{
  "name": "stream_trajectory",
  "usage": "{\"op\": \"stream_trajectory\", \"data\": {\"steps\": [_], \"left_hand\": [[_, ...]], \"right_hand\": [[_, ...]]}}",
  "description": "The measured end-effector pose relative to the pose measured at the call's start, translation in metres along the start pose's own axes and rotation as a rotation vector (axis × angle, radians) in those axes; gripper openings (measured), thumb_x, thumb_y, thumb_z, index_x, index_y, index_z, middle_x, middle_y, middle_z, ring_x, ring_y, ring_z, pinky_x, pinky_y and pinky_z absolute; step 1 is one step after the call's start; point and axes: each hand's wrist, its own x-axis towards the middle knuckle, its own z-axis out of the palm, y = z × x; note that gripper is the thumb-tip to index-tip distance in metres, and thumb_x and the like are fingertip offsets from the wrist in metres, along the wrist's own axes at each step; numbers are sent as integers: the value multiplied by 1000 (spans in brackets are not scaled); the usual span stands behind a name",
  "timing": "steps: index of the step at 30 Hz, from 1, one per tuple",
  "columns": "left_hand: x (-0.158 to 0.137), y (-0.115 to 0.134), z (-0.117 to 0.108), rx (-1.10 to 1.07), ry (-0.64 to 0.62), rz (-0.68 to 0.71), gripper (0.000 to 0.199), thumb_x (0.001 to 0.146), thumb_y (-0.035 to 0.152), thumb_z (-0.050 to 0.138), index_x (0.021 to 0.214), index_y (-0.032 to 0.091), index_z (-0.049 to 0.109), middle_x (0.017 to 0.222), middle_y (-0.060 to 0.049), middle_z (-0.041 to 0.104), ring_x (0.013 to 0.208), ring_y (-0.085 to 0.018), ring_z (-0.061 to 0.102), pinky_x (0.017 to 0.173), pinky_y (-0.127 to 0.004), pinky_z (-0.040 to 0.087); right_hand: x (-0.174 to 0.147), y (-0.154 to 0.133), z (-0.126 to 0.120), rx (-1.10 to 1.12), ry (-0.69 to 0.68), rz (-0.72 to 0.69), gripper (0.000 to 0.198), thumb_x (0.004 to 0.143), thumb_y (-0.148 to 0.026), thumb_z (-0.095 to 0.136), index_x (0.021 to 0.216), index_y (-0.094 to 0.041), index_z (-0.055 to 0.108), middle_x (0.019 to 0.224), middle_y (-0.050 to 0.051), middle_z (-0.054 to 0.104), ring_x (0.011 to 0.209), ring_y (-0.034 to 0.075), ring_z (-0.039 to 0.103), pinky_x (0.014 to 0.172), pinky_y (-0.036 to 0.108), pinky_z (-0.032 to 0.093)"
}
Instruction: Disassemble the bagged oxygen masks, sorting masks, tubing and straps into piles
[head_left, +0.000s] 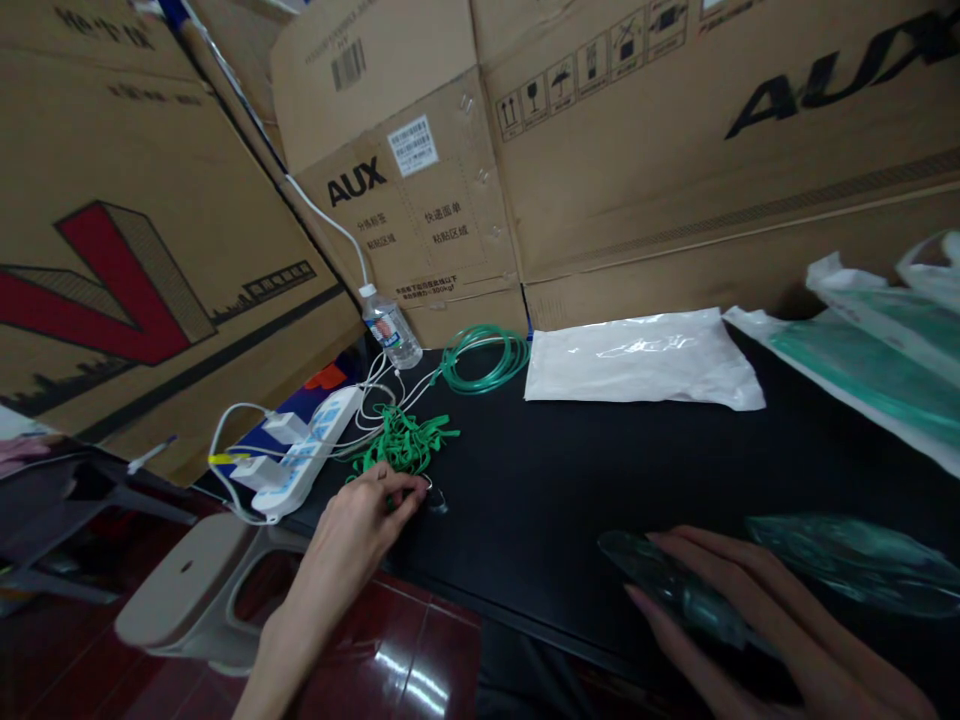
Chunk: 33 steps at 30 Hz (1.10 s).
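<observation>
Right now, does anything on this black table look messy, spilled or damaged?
The green straps by the left hand lie in a tangled heap, which looks odd against the neatly coiled green tubing behind them. I see no spill or damage.

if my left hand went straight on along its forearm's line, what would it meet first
The pile of green straps, just past the knuckles of your left hand; they may already touch, since depth is unclear there.
</observation>
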Motion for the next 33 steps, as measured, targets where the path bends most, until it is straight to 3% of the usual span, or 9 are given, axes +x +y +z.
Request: {"op": "stream_trajectory", "data": {"steps": [11, 16, 19, 25, 29, 31, 33], "left_hand": [[-5, 4, 0, -37, -54, 38, 33, 93, 37, 54, 101, 25, 83, 85, -3, 67, 75, -22, 67, 72, -33, 48], [-7, 18, 7, 52, -19, -34, 33, 91, 54, 61, 95, 28, 81, 81, 0, 61, 70, -22, 65, 68, -33, 44], [-7, 15, 11, 68, -1, -19, 34, 92, 55, 59, 91, 29, 81, 82, 0, 61, 71, -21, 66, 67, -32, 43], [-14, 0, 7, 24, 122, 42, 44, 84, 70, 66, 93, 30, 83, 78, 1, 60, 61, -18, 61, 62, -31, 44], [-29, 34, 10, -227, 222, 79, 45, 81, 69, 71, 98, 29, 83, 70, 2, 56, 57, -17, 55, 57, -29, 45], [-35, 64, 22, -442, 111, 97, 38, 86, 61, 70, 103, 29, 82, 77, 0, 64, 66, -19, 62, 58, -27, 47], [-37, 94, 38, -639, -105, 137, 31, 89, 54, 71, 108, 30, 81, 94, -2, 73, 79, -20, 67, 61, -26, 49]], "right_hand": [[-2, 5, 0, -5, 1, -28, 27, 100, -29, 62, 125, -20, 65, 113, 7, 73, 94, 21, 77, 87, 30, 65], [4, 7, -6, 27, -47, -59, 25, 103, -32, 57, 123, -20, 66, 114, 8, 75, 95, 19, 79, 88, 27, 66], [7, 8, -12, 70, -100, -63, 26, 105, -33, 54, 125, -20, 65, 116, 8, 76, 98, 17, 79, 94, 25, 64], [12, 4, -17, 194, -133, 103, 27, 101, -41, 65, 123, -26, 66, 122, 4, 76, 106, 18, 78, 96, 26, 64], [13, 2, -18, 291, -121, 182, 30, 96, -41, 73, 123, -29, 70, 120, 3, 79, 105, 20, 79, 93, 28, 65], [14, 2, -19, 341, -129, 216, 32, 93, -40, 77, 123, -31, 72, 119, 2, 79, 105, 21, 79, 92, 27, 65], [15, 3, -19, 393, -142, 241, 33, 89, -35, 80, 122, -33, 74, 120, 1, 79, 106, 21, 79, 92, 27, 64]]}}
